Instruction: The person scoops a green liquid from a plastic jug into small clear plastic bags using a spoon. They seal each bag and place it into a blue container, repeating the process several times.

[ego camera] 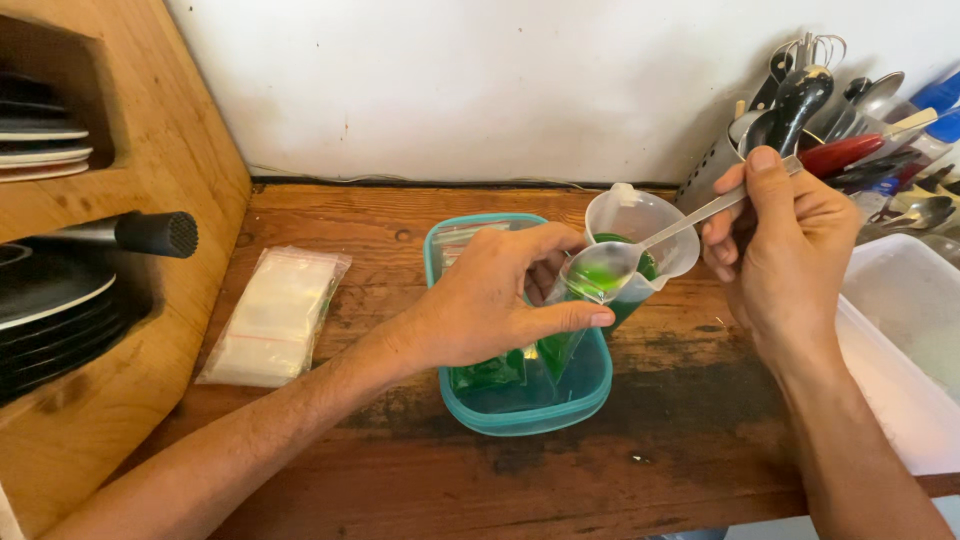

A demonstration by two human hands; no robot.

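Green liquid fills the bowl of a metal spoon (pixel 603 270), and that spoon is what everything else gathers round. The right hand (pixel 780 245) has the far end of the handle pinched between thumb and fingertips, the rest of its fingers curled in loosely, so the handle slopes down leftward to the loaded bowl. Just beneath the spoon's bowl the left hand (pixel 500 295) pinches a small clear plastic bag (pixel 560 345) with thumb and forefinger; the bag hangs down from there with green liquid already inside it. Whether the bag's mouth touches the spoon I cannot tell, since the fingers cover that spot.

Under the spoon and both the bag and the left hand sits a teal plastic container (pixel 520 415) on the wooden counter (pixel 400 470), and another green-filled bag (pixel 485 372) lies in it. Right behind the spoon stands a clear measuring jug (pixel 640 215) holding more green liquid, its rim passing under the spoon's handle.

Well to the left of the spoon a flat stack of empty clear bags (pixel 272 318) lies on the counter. Beyond the handle end, up to the right, a metal utensil holder (pixel 715 170) stands crammed with cutlery, and a white tub (pixel 905 330) sits at the right edge.
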